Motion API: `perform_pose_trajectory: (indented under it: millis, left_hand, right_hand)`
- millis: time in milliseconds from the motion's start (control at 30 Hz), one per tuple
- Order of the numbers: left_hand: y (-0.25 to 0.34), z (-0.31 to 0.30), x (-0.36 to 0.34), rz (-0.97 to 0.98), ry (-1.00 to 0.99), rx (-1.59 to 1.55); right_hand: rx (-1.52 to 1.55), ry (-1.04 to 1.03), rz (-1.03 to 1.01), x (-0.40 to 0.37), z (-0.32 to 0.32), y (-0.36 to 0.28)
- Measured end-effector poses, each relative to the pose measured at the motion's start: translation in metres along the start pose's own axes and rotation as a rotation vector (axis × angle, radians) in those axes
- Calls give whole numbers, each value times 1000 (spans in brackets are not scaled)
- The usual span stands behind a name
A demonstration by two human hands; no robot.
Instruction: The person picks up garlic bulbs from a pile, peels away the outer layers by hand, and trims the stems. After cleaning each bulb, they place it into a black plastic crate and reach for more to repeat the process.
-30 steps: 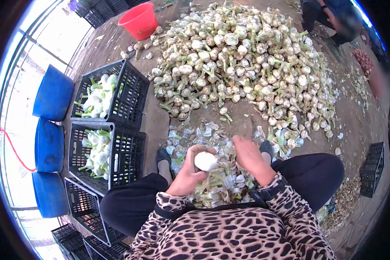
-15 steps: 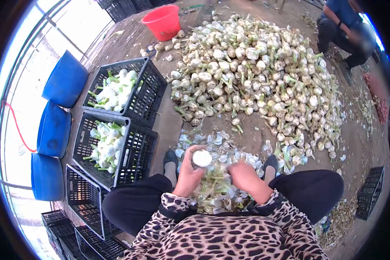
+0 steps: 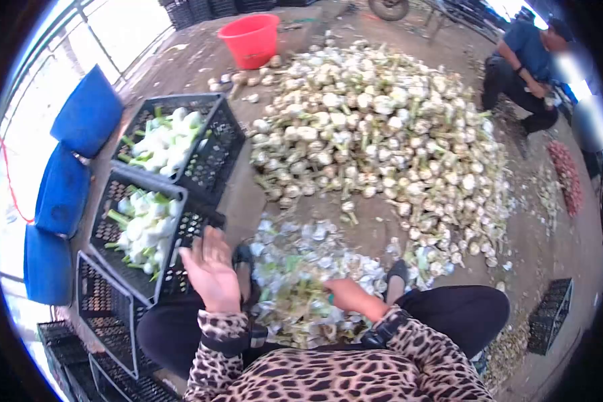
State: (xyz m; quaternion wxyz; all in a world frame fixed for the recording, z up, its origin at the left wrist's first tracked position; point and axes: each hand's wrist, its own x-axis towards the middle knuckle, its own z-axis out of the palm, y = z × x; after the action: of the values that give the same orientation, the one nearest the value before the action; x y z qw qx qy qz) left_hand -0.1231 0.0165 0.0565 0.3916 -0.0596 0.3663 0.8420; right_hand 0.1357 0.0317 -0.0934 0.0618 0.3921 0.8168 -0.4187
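well, my left hand (image 3: 213, 273) is wide open at about eleven o'clock, palm up with the fingers spread, and it has nothing in it. its fingertips reach up beside the near black crate (image 3: 194, 222), though i can't tell whether they touch its wall. my right hand (image 3: 356, 299) is curled nearly shut just past twelve, low over the peelings (image 3: 303, 258); something small and green shows by its fingers, perhaps a tool, but i can't make out if i have hold of it.

the cleaned bulbs (image 3: 147, 230) lie heaped in that near crate at ten o'clock, pale, with short green stems. more trimmed bulbs (image 3: 174, 146) fill part of the far black crate (image 3: 216, 151) at eleven, right up against the near one. a third black crate (image 3: 106, 299) is tilted at around nine to ten, and three blue tubs (image 3: 61, 191) line up beyond the crates.

from twelve to one o'clock spreads the big pile of bulbs (image 3: 382, 137), with stems and dirty skins on, on the bare ground. the red bucket (image 3: 251, 45) is upright between eleven and twelve, a few loose bulbs near its base. another person (image 3: 526, 67) crouches at one o'clock, and a small black crate (image 3: 549, 318) is tipped at about three.
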Motion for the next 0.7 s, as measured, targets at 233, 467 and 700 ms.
perform_pose_trajectory:
  millis: [233,467,700]
  left_hand:
    - [-71,-29,-13,-453,-82,544]
    - [-93,-25,0,-635,-79,648]
    - [-106,-17,9,-695,-42,686]
  right_hand:
    - [175,232,99,71,-19,58]
    - [54,611,297,163,-88,137]
    - [-71,535,388,240,-105,172]
